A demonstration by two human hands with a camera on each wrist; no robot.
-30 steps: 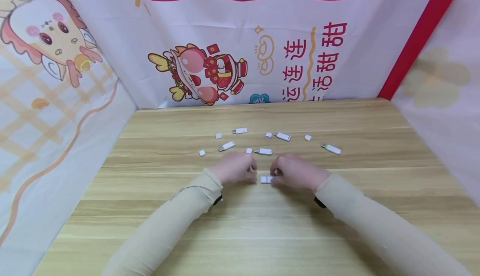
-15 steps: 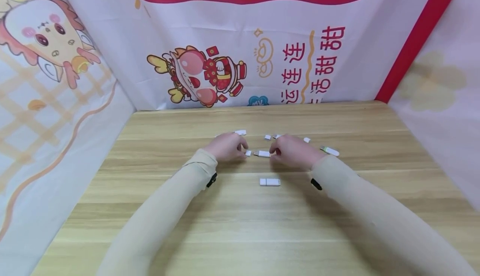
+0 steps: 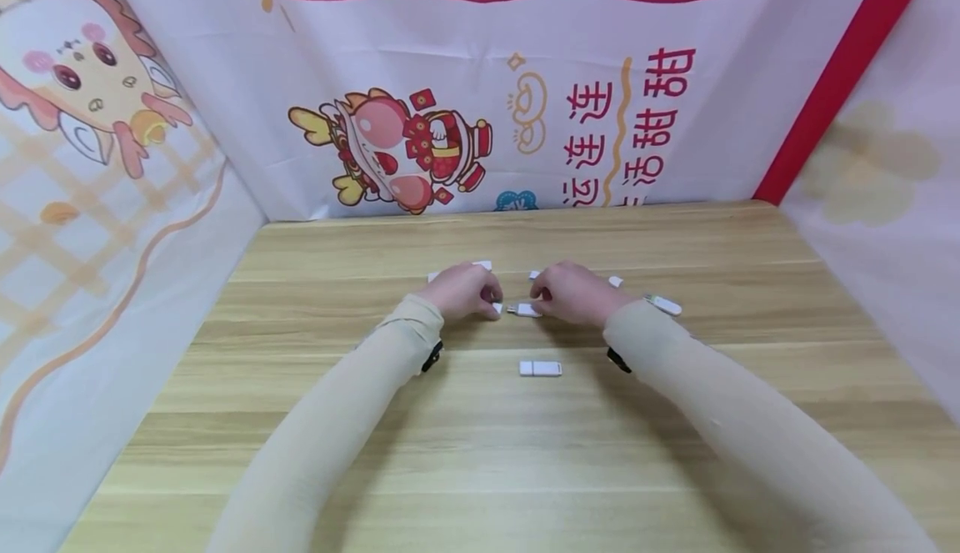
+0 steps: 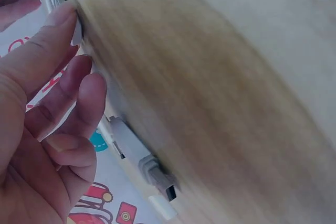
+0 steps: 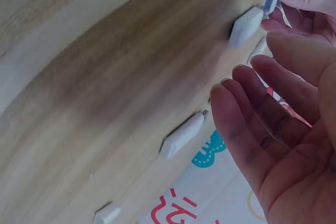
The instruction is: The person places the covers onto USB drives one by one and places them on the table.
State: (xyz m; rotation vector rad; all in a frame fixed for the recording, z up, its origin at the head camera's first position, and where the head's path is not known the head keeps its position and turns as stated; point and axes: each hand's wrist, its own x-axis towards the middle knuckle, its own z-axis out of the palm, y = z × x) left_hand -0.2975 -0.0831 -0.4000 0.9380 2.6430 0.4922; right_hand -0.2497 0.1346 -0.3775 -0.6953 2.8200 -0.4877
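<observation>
My left hand [image 3: 467,290] pinches a small white cap [image 3: 498,309] between thumb and finger; the cap also shows in the right wrist view, held up at the plug of a white USB stick [image 5: 245,27]. That USB stick [image 3: 527,309] lies on the table, its metal plug facing left toward the cap. My right hand [image 3: 576,293] is over the stick's right end. In the right wrist view its fingers [image 5: 231,119] are loosely bent and stand apart from the stick. A capped white USB stick [image 3: 540,368] lies nearer to me.
On the wooden table [image 3: 480,436], a white stick with green near its plug [image 3: 663,305] lies at the right, beside a loose cap [image 3: 616,282]. Another white stick [image 4: 137,150] lies by my left hand. Printed cloth [image 3: 450,52] stands behind the table.
Both hands left the capped USB stick in front and moved away from me to the uncapped stick. My left hand has since taken hold of its cap; my right hand came closer to the stick.
</observation>
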